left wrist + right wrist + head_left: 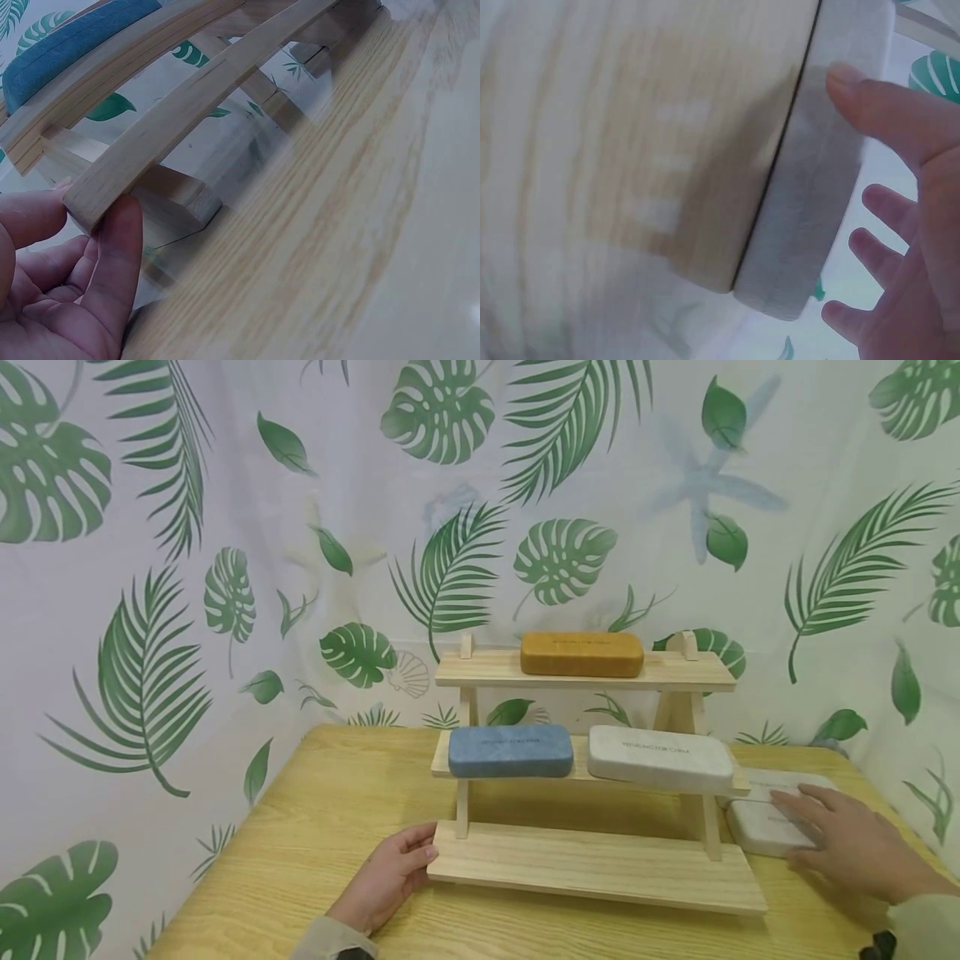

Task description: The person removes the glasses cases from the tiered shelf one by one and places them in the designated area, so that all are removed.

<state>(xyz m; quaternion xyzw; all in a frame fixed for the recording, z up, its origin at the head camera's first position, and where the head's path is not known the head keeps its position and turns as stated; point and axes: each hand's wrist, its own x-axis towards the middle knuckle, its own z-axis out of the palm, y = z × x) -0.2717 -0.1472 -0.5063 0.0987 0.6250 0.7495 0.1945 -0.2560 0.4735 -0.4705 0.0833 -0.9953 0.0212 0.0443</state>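
Resting on the table (360,797) just beside the right end of the three-tier wooden stand (600,864), the front pale case (761,833) lies under the right hand (855,842), whose fingers are spread apart. The left hand (392,870) pinches the stand's lower left end. On the middle tier (580,771) sit a blue case (510,753) and a white case (658,758); the top tier (480,671) carries an orange case (582,655), before a leaf-print curtain (360,460).
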